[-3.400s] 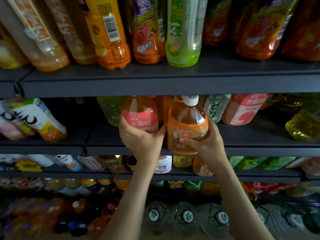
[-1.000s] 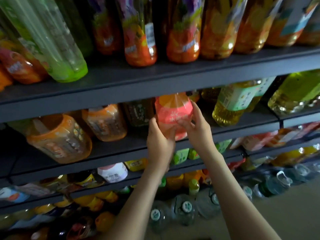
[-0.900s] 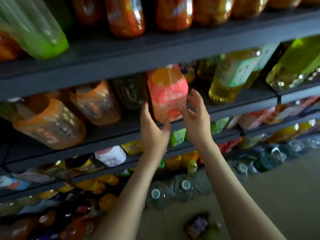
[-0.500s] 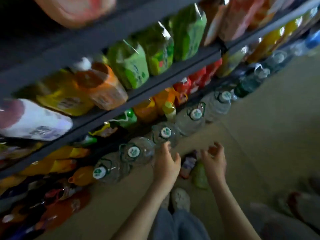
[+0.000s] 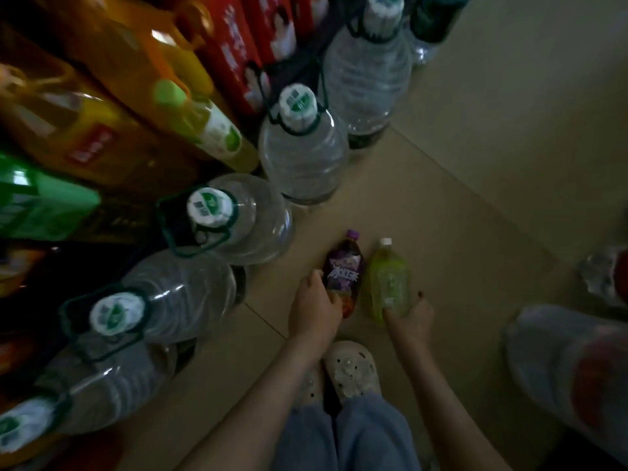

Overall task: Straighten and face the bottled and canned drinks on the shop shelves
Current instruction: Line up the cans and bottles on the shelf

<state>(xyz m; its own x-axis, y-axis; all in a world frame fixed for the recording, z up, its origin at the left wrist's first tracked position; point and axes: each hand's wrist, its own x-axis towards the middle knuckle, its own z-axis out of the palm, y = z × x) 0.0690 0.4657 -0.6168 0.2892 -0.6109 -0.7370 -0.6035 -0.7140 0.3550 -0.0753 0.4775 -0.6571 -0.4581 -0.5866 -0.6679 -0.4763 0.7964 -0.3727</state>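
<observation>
Two small bottles stand on the tiled floor in front of my feet. The dark bottle with a purple label and purple cap (image 5: 343,270) is on the left; my left hand (image 5: 314,309) grips its lower left side, fingers curled around it. Beside it is a pale green bottle with a white cap (image 5: 387,280); my right hand (image 5: 409,316) holds its base, thumb and fingers around the bottom. The two bottles nearly touch.
A row of large clear water jugs with white caps (image 5: 299,103) lines the floor along the shelf foot at left. Orange and green drinks (image 5: 207,124) and red cartons (image 5: 244,52) stand behind them. My white clogs (image 5: 350,372) are just below the hands. Wrapped packs (image 5: 571,365) lie at right.
I left the pink bottle on the middle shelf, and the view dropped to the floor. Both hands went down and closed around the two small bottles standing there.
</observation>
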